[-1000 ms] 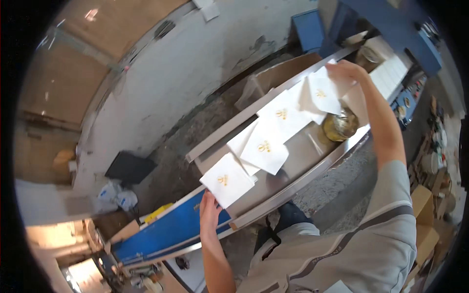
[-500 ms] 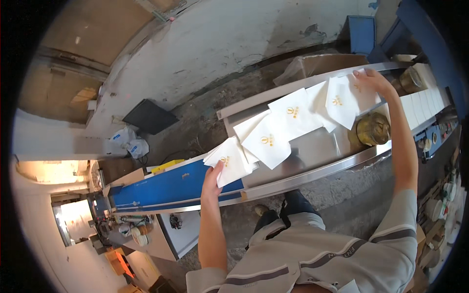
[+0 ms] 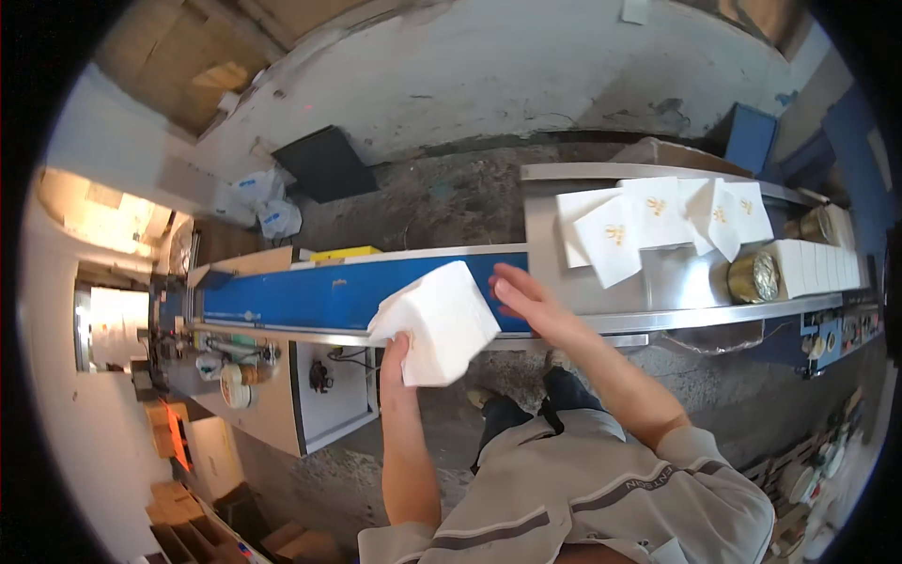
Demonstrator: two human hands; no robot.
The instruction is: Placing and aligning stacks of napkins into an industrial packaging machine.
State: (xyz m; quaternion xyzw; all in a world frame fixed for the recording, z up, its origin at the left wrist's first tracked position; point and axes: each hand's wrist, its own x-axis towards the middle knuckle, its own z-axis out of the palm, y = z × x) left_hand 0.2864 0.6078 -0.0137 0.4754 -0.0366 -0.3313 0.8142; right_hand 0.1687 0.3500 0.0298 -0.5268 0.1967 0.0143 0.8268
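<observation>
My left hand point(image 3: 395, 355) grips a stack of white napkins point(image 3: 438, 321) by its near corner, held over the front edge of the blue conveyor belt point(image 3: 319, 294). Just to the right, my right hand point(image 3: 522, 299) touches the stack's right edge with its fingers spread. Further right, several white napkins with a gold emblem point(image 3: 658, 221) lie overlapping on the metal table point(image 3: 676, 282). A gold round tin point(image 3: 753, 277) stands beside a row of white napkin stacks point(image 3: 816, 265).
A white cabinet point(image 3: 334, 387) and clutter sit under the conveyor at left. A black panel point(image 3: 324, 162) and white bags point(image 3: 268, 202) lie on the concrete floor beyond the belt. A blue box point(image 3: 752, 136) and a cardboard box point(image 3: 672, 152) stand behind the table.
My left hand picked the nearest napkin stack off the table and carried it left over the blue belt. My right hand left the far napkins and came to the stack. The view swung left.
</observation>
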